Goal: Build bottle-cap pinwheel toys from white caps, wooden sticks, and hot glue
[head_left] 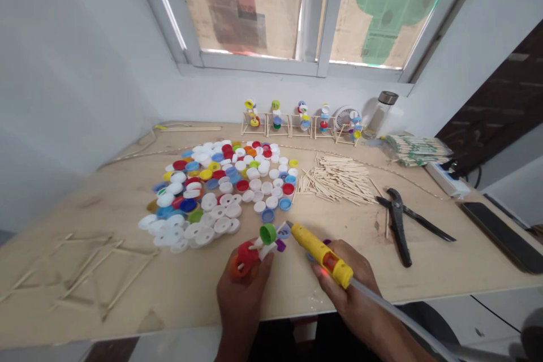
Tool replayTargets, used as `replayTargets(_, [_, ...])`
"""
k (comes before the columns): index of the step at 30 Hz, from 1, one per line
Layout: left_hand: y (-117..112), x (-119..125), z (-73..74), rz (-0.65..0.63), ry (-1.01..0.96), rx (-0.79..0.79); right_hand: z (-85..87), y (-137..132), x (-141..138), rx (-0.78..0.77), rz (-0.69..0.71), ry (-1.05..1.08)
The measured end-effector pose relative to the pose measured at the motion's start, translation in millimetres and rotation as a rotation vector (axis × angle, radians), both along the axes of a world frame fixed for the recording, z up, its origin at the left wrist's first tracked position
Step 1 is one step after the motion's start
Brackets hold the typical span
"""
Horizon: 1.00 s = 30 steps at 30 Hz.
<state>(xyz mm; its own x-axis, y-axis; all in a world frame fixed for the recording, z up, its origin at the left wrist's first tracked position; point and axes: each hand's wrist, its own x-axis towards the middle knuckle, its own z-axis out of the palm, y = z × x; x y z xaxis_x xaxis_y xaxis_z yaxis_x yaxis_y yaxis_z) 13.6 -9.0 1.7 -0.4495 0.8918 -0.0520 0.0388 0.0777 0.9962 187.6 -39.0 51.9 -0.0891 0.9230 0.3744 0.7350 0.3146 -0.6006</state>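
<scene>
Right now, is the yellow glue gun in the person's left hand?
No, the right hand grips the yellow glue gun, while the left hand holds a cluster of coloured caps.

Looking like a craft corner, with table point(186, 288) under window point(250, 11). Showing caps point(242, 185), sticks point(337, 178), pliers point(397, 220), glue gun point(316, 249).

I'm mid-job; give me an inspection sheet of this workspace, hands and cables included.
Surface: wood-toned tabletop, busy across its middle.
Job's things: cap assembly and yellow glue gun; gun tip near the assembly, contact unclear.
Clutter: loose bottle caps, stick pile, pliers, stick frames at left.
Hands: left hand grips the cap assembly; right hand holds the glue gun.
Cables: thin cord behind the caps; power strip at right.
Surroundings: window above; five stick-framed cap figures, a fan and bottle near the wall.
</scene>
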Motion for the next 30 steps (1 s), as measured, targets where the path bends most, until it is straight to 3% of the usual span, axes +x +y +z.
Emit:
replayTargets(7, [0,-1,4.5,-0.018,0.031,0.001,4.8,-2,-4,0.002,0.013,-0.006])
replayTargets(17, [2,0,-5.5,0.007,0.033,0.023,2.3,1,-4,0.010,0.036,-0.020])
replayTargets(30, [2,-1,-4.0,0.001,0.065,0.005,0.4,1,2,-0.061,-0.007,0.005])
